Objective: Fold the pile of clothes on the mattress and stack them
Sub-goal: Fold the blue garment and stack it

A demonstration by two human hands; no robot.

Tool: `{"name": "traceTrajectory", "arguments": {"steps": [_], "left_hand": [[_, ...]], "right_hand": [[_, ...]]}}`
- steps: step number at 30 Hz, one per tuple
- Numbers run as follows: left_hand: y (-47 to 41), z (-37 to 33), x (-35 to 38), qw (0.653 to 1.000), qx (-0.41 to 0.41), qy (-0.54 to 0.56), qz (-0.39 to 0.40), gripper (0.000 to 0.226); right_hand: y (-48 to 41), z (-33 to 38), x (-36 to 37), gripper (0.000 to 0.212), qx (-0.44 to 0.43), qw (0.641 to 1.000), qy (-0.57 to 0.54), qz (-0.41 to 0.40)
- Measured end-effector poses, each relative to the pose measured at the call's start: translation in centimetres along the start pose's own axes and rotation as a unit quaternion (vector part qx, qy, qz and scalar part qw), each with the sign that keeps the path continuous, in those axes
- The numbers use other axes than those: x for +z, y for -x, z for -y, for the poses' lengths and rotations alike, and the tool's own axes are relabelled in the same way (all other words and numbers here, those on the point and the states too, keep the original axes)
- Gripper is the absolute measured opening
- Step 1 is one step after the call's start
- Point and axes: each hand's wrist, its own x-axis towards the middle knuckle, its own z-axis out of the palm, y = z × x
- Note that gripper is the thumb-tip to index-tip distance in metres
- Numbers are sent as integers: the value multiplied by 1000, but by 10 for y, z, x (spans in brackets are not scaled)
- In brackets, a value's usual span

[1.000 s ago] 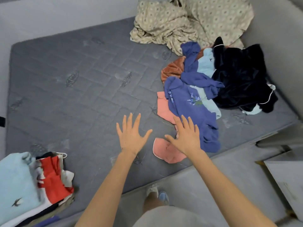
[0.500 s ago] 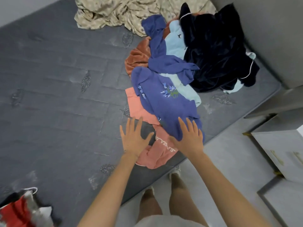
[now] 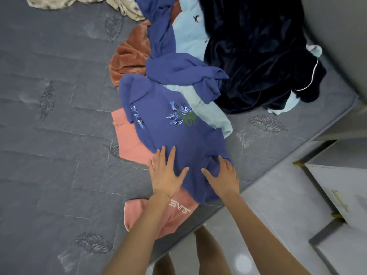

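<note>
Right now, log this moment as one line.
left hand: open, on blue sweatshirt | right hand: open, on same sweatshirt | pink garment: partly under sweatshirt | clothes pile: unfolded, on mattress

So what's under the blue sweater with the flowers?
A pink garment pokes out beneath the blue sweater at its left and near edges. The rest, and anything else below, is covered.

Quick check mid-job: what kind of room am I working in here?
Most likely a bedroom. A bare grey quilted mattress fills most of the view, loose clothes such as a blue sweatshirt lie heaped on it beside a crumpled patterned sheet, and a white cabinet stands alongside.
</note>
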Motion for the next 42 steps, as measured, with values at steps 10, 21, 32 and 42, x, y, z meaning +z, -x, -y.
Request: {"name": "traceTrajectory", "arguments": {"steps": [10,21,32,42], "left_hand": [[-30,-17,37,999,22,4,27,71],[-14,-20,-19,981,75,176,-25,67],[49,-6,-162,905,144,385,-107,56],[160,113,-286,910,170,352,-134,40]], "right_hand": [[-41,2,31,23,-27,990,-133,-44],[-10,81,-15,10,-86,942,-321,-56],[106,197,-57,20,-277,899,-340,21],[269,293,-14,17,-371,869,-326,35]]}}
